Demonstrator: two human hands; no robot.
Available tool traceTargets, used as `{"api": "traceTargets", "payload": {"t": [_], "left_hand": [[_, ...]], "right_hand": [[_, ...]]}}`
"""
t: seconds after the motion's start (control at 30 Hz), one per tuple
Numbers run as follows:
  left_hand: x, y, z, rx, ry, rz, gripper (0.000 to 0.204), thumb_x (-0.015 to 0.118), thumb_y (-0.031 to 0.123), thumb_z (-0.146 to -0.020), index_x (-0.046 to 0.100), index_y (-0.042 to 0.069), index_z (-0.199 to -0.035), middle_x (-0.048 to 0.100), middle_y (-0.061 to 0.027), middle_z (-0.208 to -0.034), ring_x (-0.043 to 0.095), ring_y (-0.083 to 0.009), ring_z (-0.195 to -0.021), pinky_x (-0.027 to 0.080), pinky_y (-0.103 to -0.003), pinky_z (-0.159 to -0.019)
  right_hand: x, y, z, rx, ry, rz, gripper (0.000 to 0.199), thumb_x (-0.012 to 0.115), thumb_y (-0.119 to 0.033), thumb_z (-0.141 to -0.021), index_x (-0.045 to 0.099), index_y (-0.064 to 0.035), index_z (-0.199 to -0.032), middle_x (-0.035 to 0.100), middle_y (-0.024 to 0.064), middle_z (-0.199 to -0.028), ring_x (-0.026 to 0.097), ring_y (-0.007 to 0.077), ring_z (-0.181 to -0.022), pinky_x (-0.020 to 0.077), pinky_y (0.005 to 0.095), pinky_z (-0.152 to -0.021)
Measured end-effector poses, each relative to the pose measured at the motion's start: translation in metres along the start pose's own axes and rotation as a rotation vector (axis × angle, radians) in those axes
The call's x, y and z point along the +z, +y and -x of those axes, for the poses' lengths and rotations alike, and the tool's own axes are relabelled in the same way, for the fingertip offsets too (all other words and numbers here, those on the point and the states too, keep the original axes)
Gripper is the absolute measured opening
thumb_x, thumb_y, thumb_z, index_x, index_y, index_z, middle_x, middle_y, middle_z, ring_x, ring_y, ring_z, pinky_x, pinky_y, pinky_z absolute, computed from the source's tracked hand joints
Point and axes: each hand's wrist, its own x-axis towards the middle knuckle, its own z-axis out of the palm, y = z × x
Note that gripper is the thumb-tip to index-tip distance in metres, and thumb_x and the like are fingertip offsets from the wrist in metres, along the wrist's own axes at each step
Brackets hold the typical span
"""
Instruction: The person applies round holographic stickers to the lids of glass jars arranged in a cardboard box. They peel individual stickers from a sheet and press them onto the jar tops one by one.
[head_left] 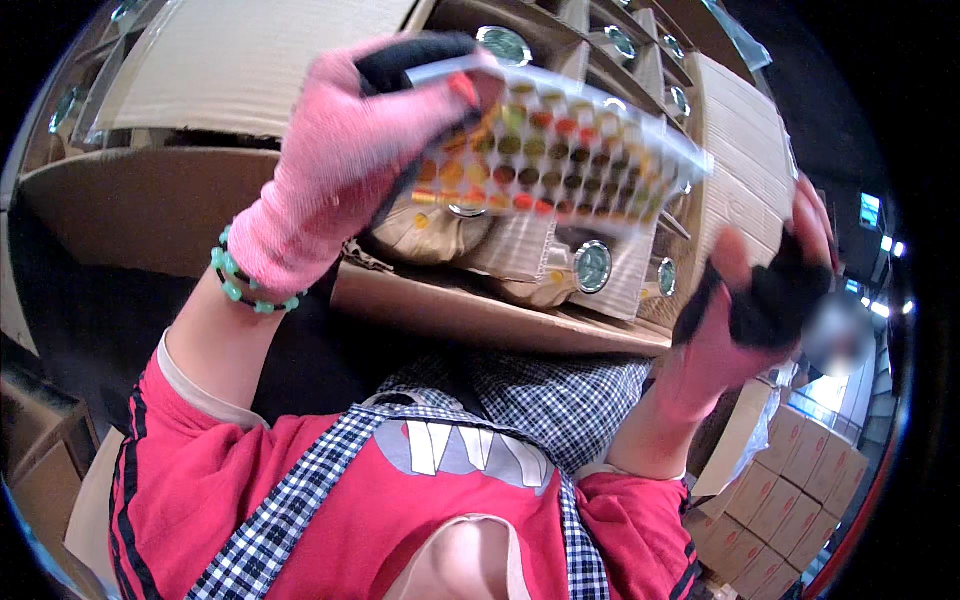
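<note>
Pink-gloved, our left hand (340, 150) grips a clear bag (560, 150) of coloured dots at twelve o'clock, fingers pinching its left edge above the carton (500, 310). At three o'clock our right hand (770, 290) hangs apart, fingers spread and holding nothing. We judge the bag is being inspected; next, the right hand would need to steady its far edge.

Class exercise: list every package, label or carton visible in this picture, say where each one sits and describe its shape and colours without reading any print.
Clear plastic packet: held up by the left hand, flat rectangle, rows of red, orange, green and brown dots.
Open cardboard carton: behind the packet, brown, divided into cells.
Round lids: in the carton's cells, silvery-green discs.
Stacked cartons: lower right, plain tan boxes.
Right hand: empty, beside the packet.
</note>
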Motion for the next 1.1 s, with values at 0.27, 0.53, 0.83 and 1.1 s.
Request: {"api": "traceTargets", "payload": {"t": [0.27, 0.53, 0.83, 1.1], "left_hand": [[0.011, -0.004, 0.005, -0.134, -0.206, -0.076, 0.016, 0.062, 0.011, -0.074, 0.062, 0.0, -0.085, 0.061, -0.0011, -0.075, 0.054, -0.0057, -0.072, 0.044, -0.02, -0.066], [0.02, -0.006, 0.009, -0.223, -0.326, -0.146, 0.017, 0.063, 0.011, -0.075, 0.062, 0.0, -0.088, 0.061, -0.0022, -0.08, 0.054, -0.0061, -0.074, 0.044, -0.02, -0.068], [0.023, 0.012, 0.013, -0.413, -0.448, -0.379, 0.039, 0.068, 0.011, -0.068, 0.054, -0.001, -0.102, 0.058, -0.0097, -0.098, 0.056, -0.0166, -0.087, 0.044, -0.029, -0.079], [0.02, -0.001, 0.017, -0.311, -0.332, -0.173, 0.027, 0.066, 0.01, -0.07, 0.058, 0.0, -0.093, 0.059, -0.0066, -0.087, 0.055, -0.0118, -0.08, 0.044, -0.024, -0.072]], "right_hand": [[-0.003, 0.003, 0.021, 0.611, -0.418, -0.17, 0.021, 0.07, -0.007, -0.06, 0.055, 0.001, -0.073, 0.054, 0.0057, -0.068, 0.053, 0.015, -0.067, 0.0418, 0.026, -0.066], [-0.024, 0.013, 0.052, 0.77, -0.33, -0.348, 0.017, 0.064, 0.003, -0.06, 0.059, 0.0017, -0.077, 0.06, 0.008, -0.079, 0.056, 0.0153, -0.076, 0.043, 0.0262, -0.072], [-0.028, 0.01, 0.054, 0.78, -0.262, -0.472, 0.013, 0.065, 0.0, -0.063, 0.058, 0.0021, -0.074, 0.058, 0.004, -0.068, 0.052, 0.0094, -0.066, 0.0412, 0.0228, -0.062], [-0.021, 0.016, 0.055, 0.518, -0.421, -0.374, 0.012, 0.067, -0.004, -0.064, 0.056, 0.0001, -0.068, 0.054, 0.0096, -0.063, 0.052, 0.021, -0.059, 0.0398, 0.029, -0.057]]}}
